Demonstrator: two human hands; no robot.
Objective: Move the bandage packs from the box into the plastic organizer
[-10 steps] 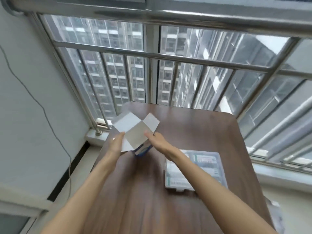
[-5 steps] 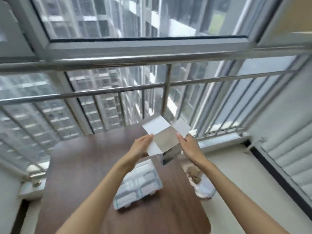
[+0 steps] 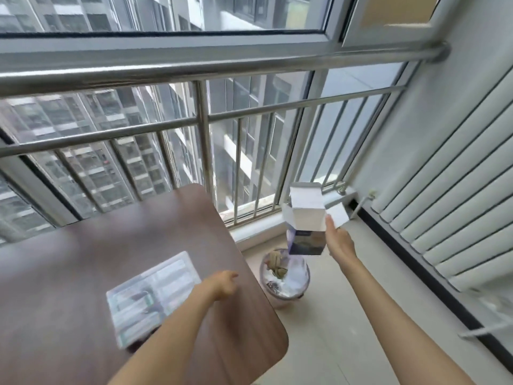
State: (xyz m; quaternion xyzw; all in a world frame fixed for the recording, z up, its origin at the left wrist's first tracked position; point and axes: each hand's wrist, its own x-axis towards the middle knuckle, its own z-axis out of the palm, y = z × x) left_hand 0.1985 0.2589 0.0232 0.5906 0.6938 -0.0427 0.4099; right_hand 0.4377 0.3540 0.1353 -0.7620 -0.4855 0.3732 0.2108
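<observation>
The right hand reaches out past the table edge with the cardboard box, flaps open, at its fingertips above a waste bin on the floor; whether the fingers still pinch the box or merely touch it is hard to tell through the blur. The left hand hovers over the brown table, fingers loosely curled and holding nothing, just beside the clear plastic organizer, which lies flat there with packs seemingly inside.

I see bright daylight from the window; the table looks motion-blurred, perhaps, and straight bars bow at the frame edges.
</observation>
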